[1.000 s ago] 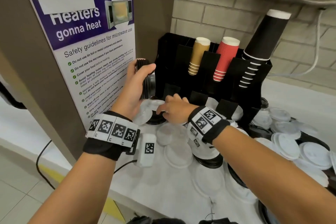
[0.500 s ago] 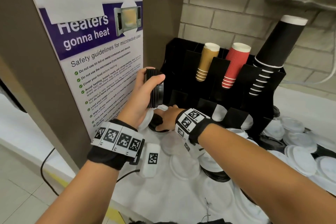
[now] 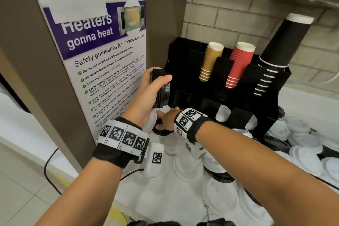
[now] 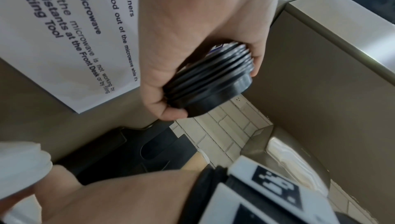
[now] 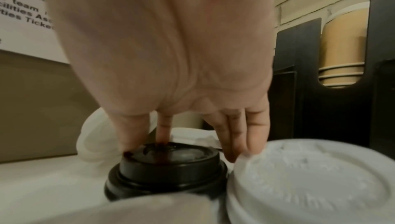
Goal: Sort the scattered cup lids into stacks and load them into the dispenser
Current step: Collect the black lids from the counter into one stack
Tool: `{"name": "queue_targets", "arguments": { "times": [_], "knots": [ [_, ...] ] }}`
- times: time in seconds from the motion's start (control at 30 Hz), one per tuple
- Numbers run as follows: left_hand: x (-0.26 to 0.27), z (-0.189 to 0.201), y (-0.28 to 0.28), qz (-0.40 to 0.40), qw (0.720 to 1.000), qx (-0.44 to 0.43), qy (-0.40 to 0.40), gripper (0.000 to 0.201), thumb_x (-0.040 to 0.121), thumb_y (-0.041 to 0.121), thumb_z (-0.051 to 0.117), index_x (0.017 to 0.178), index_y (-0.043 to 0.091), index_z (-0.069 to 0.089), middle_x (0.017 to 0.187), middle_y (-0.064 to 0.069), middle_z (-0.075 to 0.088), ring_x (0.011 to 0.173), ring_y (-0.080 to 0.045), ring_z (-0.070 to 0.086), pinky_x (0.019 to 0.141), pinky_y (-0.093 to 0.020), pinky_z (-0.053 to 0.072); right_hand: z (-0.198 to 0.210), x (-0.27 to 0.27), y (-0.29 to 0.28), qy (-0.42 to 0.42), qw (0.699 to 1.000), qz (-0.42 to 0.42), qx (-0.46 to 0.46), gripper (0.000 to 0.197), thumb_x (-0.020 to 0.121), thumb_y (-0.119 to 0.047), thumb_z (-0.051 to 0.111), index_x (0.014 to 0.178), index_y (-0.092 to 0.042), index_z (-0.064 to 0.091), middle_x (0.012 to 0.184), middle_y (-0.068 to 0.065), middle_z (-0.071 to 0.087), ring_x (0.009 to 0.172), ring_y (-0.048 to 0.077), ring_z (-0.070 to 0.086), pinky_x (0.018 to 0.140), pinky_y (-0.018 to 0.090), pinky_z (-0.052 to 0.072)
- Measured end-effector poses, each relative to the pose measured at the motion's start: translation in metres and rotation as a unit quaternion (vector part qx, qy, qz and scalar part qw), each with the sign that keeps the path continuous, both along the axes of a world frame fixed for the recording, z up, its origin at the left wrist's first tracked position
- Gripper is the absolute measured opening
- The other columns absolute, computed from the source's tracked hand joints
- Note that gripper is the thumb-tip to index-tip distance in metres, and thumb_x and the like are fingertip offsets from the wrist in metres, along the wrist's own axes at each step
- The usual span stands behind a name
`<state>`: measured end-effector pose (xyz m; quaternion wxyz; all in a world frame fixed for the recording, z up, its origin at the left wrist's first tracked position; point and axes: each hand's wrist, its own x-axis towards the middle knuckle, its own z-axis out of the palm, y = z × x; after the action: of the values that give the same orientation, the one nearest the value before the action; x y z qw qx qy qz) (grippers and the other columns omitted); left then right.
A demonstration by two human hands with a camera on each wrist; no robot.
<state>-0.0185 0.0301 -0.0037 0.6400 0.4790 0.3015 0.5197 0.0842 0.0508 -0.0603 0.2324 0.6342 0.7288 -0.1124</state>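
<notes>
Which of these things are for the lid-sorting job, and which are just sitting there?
For the job:
stack of black lids, held in the left hand
black lid under the right hand
scattered white lids
black dispenser

Just there:
microwave poster
tan cups
red cups
black cups

Head view was evenly lit and mostly sharp, with wide-angle bending at the edges. Left-wrist view was bright, motion-blurred low down. Right-wrist view was dim and warm: round white plastic lid (image 5: 307, 182) out of focus in front, shadow under the palm.
</notes>
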Motion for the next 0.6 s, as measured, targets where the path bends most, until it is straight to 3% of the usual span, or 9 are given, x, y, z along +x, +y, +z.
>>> {"name": "queue_targets", "arguments": {
  "times": [0.13,0.2,0.3,0.43,0.6],
  "knots": [
    [-0.001,0.001,-0.002,0.001,1.000,-0.002,0.003,0.053,0.074,0.033,0.066,0.122,0.019,0.050,0.098,-0.001,0.061,0.085,-0.015,0.065,0.066,-0.030,0.054,-0.008,0.002,0.000,0.025,1.000,-0.004,0.006,0.075,0.092,-0.059,0.045,0.151,-0.029,0.011,0.146,0.012,0.035,0.130,0.032,0.038,0.090,0.035,0.038],
    [-0.002,0.001,-0.002,0.001,1.000,-0.003,0.005,0.051,0.075,0.032,0.066,0.121,0.020,0.051,0.097,-0.001,0.062,0.084,-0.014,0.066,0.065,-0.030,0.054,-0.011,0.000,0.002,0.017,1.000,-0.008,0.002,0.080,0.089,-0.060,0.049,0.151,-0.029,0.010,0.146,0.016,0.033,0.130,0.035,0.037,0.093,0.038,0.039],
    [-0.003,0.001,-0.002,0.006,1.000,0.000,0.010,0.040,0.083,0.028,0.066,0.119,0.021,0.051,0.095,0.001,0.062,0.083,-0.014,0.066,0.066,-0.030,0.054,-0.013,-0.001,0.004,0.022,1.000,-0.011,0.012,0.076,0.091,-0.054,0.049,0.151,-0.027,0.011,0.146,0.018,0.032,0.129,0.036,0.038,0.091,0.039,0.041],
    [-0.007,0.004,-0.003,0.017,0.999,0.013,0.025,0.025,0.093,0.022,0.059,0.117,0.022,0.050,0.089,0.006,0.061,0.075,-0.006,0.066,0.061,-0.028,0.054,0.006,0.005,0.003,0.104,0.994,-0.012,0.026,0.068,0.093,-0.050,0.048,0.149,-0.023,0.022,0.142,0.011,0.043,0.119,0.028,0.049,0.079,0.029,0.036],
    [-0.010,0.004,-0.003,0.030,0.999,0.021,0.028,0.016,0.093,0.022,0.059,0.106,0.023,0.050,0.081,0.009,0.060,0.068,-0.003,0.064,0.057,-0.027,0.053,0.043,0.026,0.000,0.116,0.991,-0.065,-0.007,0.068,0.089,-0.057,0.044,0.146,-0.024,0.028,0.136,0.010,0.048,0.112,0.024,0.049,0.091,0.035,0.043]
  ]
}}
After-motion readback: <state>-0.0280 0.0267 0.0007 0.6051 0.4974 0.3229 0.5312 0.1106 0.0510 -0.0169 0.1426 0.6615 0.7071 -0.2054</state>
